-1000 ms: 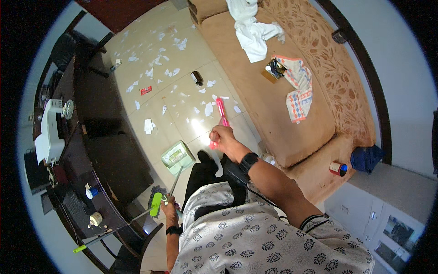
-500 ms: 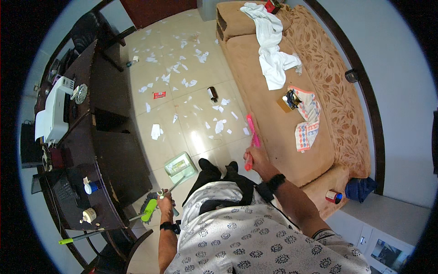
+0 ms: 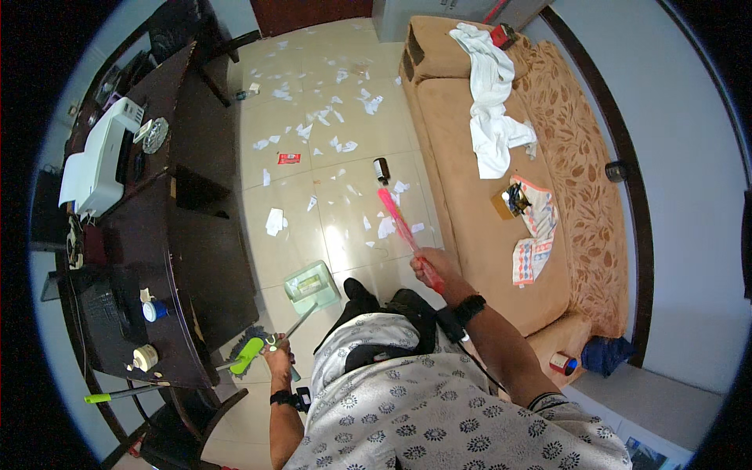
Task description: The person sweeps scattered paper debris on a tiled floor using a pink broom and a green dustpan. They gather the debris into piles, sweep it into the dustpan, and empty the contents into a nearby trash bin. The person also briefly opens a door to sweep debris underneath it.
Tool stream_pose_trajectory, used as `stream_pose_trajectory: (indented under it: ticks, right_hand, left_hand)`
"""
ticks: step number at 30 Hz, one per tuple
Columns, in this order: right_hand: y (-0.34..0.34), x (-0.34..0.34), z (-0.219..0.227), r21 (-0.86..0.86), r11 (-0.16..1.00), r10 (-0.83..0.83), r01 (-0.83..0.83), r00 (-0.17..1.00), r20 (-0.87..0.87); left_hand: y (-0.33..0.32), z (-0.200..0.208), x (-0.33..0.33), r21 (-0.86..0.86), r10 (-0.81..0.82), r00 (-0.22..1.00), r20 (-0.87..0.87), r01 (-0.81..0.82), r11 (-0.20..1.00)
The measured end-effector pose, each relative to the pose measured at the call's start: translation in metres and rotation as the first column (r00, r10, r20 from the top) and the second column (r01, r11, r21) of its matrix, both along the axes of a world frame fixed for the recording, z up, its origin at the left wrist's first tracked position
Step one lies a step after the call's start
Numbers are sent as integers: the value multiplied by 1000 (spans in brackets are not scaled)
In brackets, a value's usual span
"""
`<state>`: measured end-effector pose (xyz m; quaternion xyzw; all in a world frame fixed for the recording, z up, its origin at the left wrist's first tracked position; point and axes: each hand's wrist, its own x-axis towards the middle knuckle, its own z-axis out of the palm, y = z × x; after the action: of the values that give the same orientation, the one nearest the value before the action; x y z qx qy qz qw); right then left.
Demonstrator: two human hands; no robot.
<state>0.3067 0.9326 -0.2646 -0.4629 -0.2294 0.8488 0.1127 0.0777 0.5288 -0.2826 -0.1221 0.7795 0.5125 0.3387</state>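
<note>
Presently, a pink stick (image 3: 398,219) is gripped near one end by the right hand (image 3: 432,270), its fingers curled round it and its forearm extended forward from the lower right. The stick is slanted out above the floor (image 3: 268,254), its tip seen just beside a dark bottle (image 3: 381,170). By the lowered left hand (image 3: 278,356), the pole of a pale green dustpan (image 3: 325,294) is grasped; whether the adjacent green-headed tool (image 3: 247,356) is also held cannot be told.
</note>
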Motion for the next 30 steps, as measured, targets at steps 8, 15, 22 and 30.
stream_pose_trajectory:
  ticks: [8,15,22,30]
  right_hand:
    - [37,7,-18,348,901,165,-259,947,277]
    - [74,-111,-78,113,993,-71,41,960,272]
    - [78,-107,-21,-34,980,197,-197,931,308]
    - [127,2,48,26,891,453,-452,891,-19]
  left_hand:
    - [1,-2,2,11,38,999,12,-38,999]
    - [32,1,22,-22,72,997,-27,-73,997]
    - [89,1,61,-96,141,990,-21,-142,985]
    - [123,4,73,-109,134,991,-31,-136,985]
